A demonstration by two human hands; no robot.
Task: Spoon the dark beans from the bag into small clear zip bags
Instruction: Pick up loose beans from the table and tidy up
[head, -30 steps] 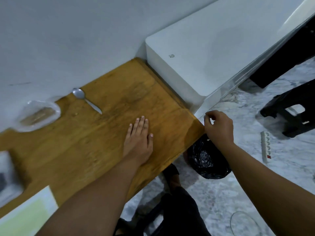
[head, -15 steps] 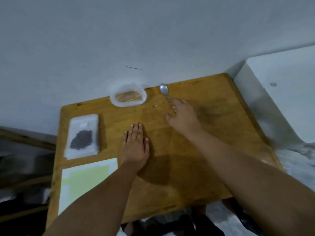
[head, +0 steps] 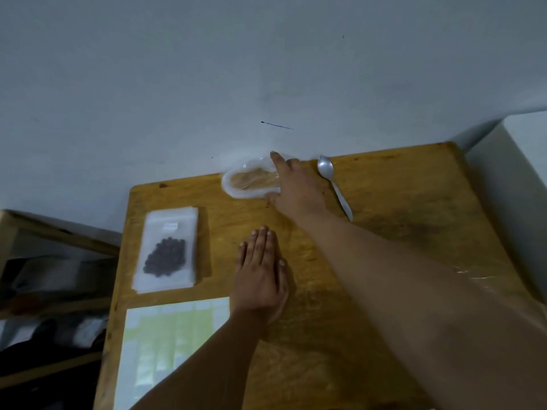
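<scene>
A small clear zip bag point(head: 167, 250) with dark beans inside lies on top of a stack of clear bags at the table's left side. An empty-looking clear plastic bag point(head: 248, 180) lies against the wall at the table's far edge. My right hand point(head: 296, 187) reaches over its right end, fingers spread and touching the plastic, with no firm grip visible. A metal spoon point(head: 333, 182) lies just right of that hand. My left hand point(head: 260, 273) rests flat, palm down, on the wooden table point(head: 384, 232).
A pale green and white sheet point(head: 168, 350) lies at the table's near left. A white appliance point(head: 521, 173) stands at the right edge. Wooden shelving point(head: 44, 276) sits to the left, below table level. A grey wall point(head: 266, 69) backs the table.
My right hand came up from the black bag below the table's right edge, passed by the spoon, and now reaches the clear plastic bag. The view swung left. My left hand stayed flat.
</scene>
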